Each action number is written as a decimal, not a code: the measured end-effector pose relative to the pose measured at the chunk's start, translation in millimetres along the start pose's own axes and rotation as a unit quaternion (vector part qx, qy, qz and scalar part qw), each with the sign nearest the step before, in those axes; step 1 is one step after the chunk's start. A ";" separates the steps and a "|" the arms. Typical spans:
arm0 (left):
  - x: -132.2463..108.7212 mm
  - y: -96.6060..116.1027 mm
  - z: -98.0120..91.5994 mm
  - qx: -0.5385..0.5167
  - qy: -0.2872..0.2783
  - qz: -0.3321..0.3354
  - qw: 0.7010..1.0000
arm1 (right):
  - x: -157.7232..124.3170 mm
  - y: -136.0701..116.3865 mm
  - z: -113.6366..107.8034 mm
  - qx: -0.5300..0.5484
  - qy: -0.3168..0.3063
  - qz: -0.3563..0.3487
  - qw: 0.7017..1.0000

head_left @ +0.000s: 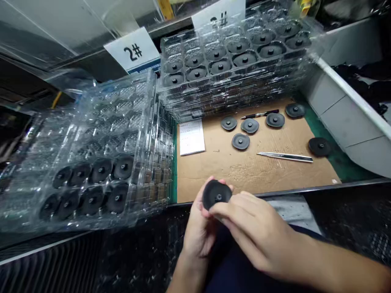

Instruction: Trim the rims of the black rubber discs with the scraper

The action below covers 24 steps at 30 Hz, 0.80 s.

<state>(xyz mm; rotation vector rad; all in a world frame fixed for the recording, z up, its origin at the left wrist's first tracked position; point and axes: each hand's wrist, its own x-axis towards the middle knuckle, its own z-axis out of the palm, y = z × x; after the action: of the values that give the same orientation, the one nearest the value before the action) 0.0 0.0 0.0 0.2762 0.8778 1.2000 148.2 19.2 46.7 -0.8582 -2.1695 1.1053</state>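
A dark oval rubber part (214,191) with a small raised nub is held up in front of the cardboard's near edge. My left hand (200,224) is closed round it from below and the left, fingertips showing behind its rim. With thumb and fingers pinched, my right hand (253,228) grips the lower right rim of the same part; whether a small tool is in those fingers I cannot tell. Beyond the hands, several similar parts lie loose on the cardboard, among them one rubber part (240,141) near the middle. A slim silver craft knife (285,157) lies to their right.
Stacked clear plastic trays stand at the left (142,134) and along the back (232,77), the top ones holding dark parts. A paper slip (192,137) and a pen (259,114) lie on the cardboard (210,171). A white raised side wall (351,110) bounds the right.
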 end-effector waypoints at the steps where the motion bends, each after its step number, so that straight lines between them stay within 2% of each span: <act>1: -1.3 -1.8 2.7 0.005 0.012 0.000 1.000 | 8.4 0.5 -1.4 -0.027 0.025 -0.001 0.999; 4: -4.9 -3.5 10.8 0.012 0.031 -0.002 0.999 | 25.8 1.6 -3.5 -0.071 0.078 -0.024 0.994; 6: -6.6 -0.4 14.5 0.010 0.030 -0.005 0.999 | 25.0 2.1 -4.0 -0.076 0.113 -0.065 0.988; 8: -7.6 4.1 15.2 -0.003 0.013 -0.007 1.000 | 14.6 4.1 -6.1 -0.037 0.075 -0.087 0.993; 11: -8.1 7.1 12.7 -0.018 -0.006 -0.018 1.000 | -5.1 10.2 -12.5 -0.020 0.016 -0.027 0.999; 14: -8.9 3.4 12.7 -0.023 0.001 -0.025 0.999 | -9.5 14.8 -17.6 -0.092 0.057 0.034 0.994; 15: -9.6 1.7 13.7 -0.029 0.001 -0.032 0.999 | -6.4 15.7 -18.5 -0.119 0.075 0.022 0.990; 17: -11.7 -0.8 15.9 -0.045 0.011 -0.058 0.997 | 4.0 18.0 -20.0 -0.157 0.096 -0.056 0.981; 19: -14.3 -1.4 16.4 -0.062 0.016 -0.080 0.995 | 14.4 23.1 -22.6 -0.150 0.079 -0.150 0.974; 20: -15.8 -1.1 15.6 -0.069 0.009 -0.088 0.994 | 17.5 26.8 -24.5 -0.128 0.068 -0.170 0.975; 22: -18.7 -0.1 11.9 -0.086 -0.026 -0.102 0.991 | 17.2 36.0 -28.2 -0.064 0.066 -0.123 0.988; 24: -21.2 0.8 6.8 -0.103 -0.070 -0.121 0.985 | 7.6 46.5 -28.9 -0.008 0.099 0.010 0.995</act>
<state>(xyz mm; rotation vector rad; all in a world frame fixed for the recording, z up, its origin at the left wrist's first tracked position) 2.4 -16.9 14.3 0.0830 0.6386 1.0219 177.3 60.1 23.7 -0.9552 -2.0128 0.9699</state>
